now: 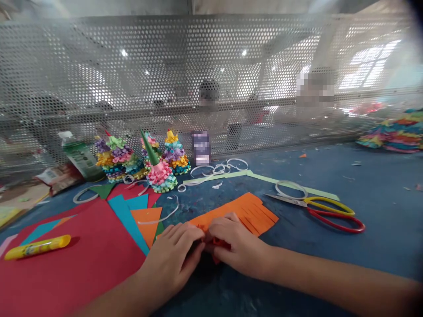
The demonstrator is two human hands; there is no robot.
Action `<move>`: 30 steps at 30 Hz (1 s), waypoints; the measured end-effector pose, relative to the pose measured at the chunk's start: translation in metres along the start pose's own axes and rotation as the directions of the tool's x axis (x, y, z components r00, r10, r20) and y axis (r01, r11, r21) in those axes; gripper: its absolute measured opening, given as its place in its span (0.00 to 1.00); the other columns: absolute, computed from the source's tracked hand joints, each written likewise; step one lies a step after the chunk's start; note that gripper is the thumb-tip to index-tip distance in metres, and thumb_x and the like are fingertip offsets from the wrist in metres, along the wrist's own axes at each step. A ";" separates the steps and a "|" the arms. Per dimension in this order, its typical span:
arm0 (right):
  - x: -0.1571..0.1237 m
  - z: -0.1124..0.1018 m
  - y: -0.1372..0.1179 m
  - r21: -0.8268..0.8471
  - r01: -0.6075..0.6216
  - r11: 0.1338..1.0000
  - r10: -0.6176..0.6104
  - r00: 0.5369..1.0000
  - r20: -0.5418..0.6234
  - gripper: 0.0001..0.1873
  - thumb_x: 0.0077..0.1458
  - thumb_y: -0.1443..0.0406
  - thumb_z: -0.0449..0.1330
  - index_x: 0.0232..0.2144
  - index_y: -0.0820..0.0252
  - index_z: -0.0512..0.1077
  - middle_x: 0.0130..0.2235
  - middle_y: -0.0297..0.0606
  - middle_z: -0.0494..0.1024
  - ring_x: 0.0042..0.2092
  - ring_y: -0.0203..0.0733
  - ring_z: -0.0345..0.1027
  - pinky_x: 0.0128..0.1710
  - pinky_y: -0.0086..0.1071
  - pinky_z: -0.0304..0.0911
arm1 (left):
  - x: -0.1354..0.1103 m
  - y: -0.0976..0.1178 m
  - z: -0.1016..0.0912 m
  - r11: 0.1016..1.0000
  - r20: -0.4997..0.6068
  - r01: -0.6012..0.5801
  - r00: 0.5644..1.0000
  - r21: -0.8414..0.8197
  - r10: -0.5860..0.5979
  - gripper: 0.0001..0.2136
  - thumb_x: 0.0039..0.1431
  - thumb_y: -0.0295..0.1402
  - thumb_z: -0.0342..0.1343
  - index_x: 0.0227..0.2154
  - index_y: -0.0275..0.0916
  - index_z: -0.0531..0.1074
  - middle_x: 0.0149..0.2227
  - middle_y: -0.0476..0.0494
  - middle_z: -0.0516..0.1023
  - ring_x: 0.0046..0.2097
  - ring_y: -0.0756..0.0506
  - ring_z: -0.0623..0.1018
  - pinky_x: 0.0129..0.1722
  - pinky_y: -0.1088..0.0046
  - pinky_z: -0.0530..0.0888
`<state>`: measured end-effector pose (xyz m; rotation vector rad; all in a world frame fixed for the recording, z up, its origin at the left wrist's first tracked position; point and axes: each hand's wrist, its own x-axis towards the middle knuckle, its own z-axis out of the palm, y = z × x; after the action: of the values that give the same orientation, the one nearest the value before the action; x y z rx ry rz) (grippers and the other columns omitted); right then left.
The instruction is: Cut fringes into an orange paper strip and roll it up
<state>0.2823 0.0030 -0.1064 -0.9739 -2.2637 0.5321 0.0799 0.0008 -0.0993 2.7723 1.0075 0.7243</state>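
Observation:
My left hand (pixel 176 251) and my right hand (pixel 239 246) meet at the front middle of the table. Both are closed, fingertips pinching a small piece of red-orange paper (pixel 220 242) that is mostly hidden by the fingers. Just behind them lies a sheet of orange paper (pixel 244 211) with a row of slits cut into its right side, making a fringe. Scissors (pixel 313 206) with one yellow and one red handle lie to the right, their blades pointing left and closed or nearly so. On the left, a yellow glue tube or marker (pixel 38 247) rests on red paper (pixel 86 264).
Several curled-paper cones (pixel 161 176) stand at the back left beside a green bottle (pixel 81 154). White strip rings (pixel 291 190) and a pale green strip (pixel 294 186) lie behind the orange sheet. A perforated metal screen (pixel 158 70) closes the back; people are beyond it.

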 end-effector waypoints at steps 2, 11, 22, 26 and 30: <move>0.000 0.000 0.002 0.011 -0.005 1.000 0.005 1.000 0.003 0.07 0.49 0.75 0.59 0.28 0.60 0.69 0.30 0.28 0.74 0.35 0.34 0.64 0.40 0.32 0.52 | 0.000 0.000 0.001 0.999 -0.003 -0.038 0.999 0.024 0.038 0.06 0.66 0.29 0.42 0.40 0.43 0.63 0.38 0.48 0.74 0.39 0.45 0.72 0.38 0.66 0.66; 0.001 0.002 0.003 -0.078 -0.035 0.996 0.035 0.999 0.002 0.05 0.50 0.74 0.59 0.26 0.61 0.70 0.27 0.30 0.74 0.33 0.35 0.63 0.38 0.34 0.49 | 0.004 0.000 0.002 0.996 0.058 0.015 0.998 0.091 -0.020 0.07 0.67 0.33 0.41 0.39 0.41 0.64 0.38 0.46 0.74 0.39 0.43 0.72 0.38 0.66 0.67; 0.002 0.000 0.001 -0.087 -0.070 0.994 0.077 0.994 0.080 0.06 0.53 0.74 0.58 0.26 0.61 0.70 0.28 0.30 0.74 0.33 0.35 0.63 0.39 0.34 0.50 | 0.001 0.000 0.007 0.937 0.054 -0.045 0.998 0.347 0.028 0.09 0.67 0.29 0.40 0.39 0.41 0.65 0.37 0.46 0.74 0.37 0.43 0.72 0.35 0.66 0.65; 0.002 0.001 0.002 -0.091 -0.068 0.993 0.075 0.994 0.076 0.06 0.52 0.73 0.58 0.26 0.60 0.70 0.28 0.30 0.74 0.34 0.35 0.63 0.39 0.34 0.50 | 0.000 0.001 0.004 0.901 0.065 -0.116 0.993 0.418 0.097 0.10 0.66 0.28 0.39 0.41 0.41 0.66 0.37 0.46 0.74 0.35 0.43 0.71 0.34 0.66 0.64; 0.002 0.002 0.004 -0.119 -0.069 0.991 0.074 0.997 0.033 0.07 0.52 0.74 0.56 0.26 0.60 0.71 0.28 0.30 0.75 0.33 0.36 0.64 0.38 0.34 0.48 | 0.000 0.002 0.005 0.911 0.049 -0.126 0.992 0.393 0.116 0.11 0.67 0.30 0.38 0.36 0.40 0.66 0.34 0.46 0.73 0.33 0.43 0.70 0.33 0.66 0.64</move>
<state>0.2819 0.0065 -0.1096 -1.1155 -2.3222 0.4554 0.0838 -0.0003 -0.1032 3.2055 1.0917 0.5474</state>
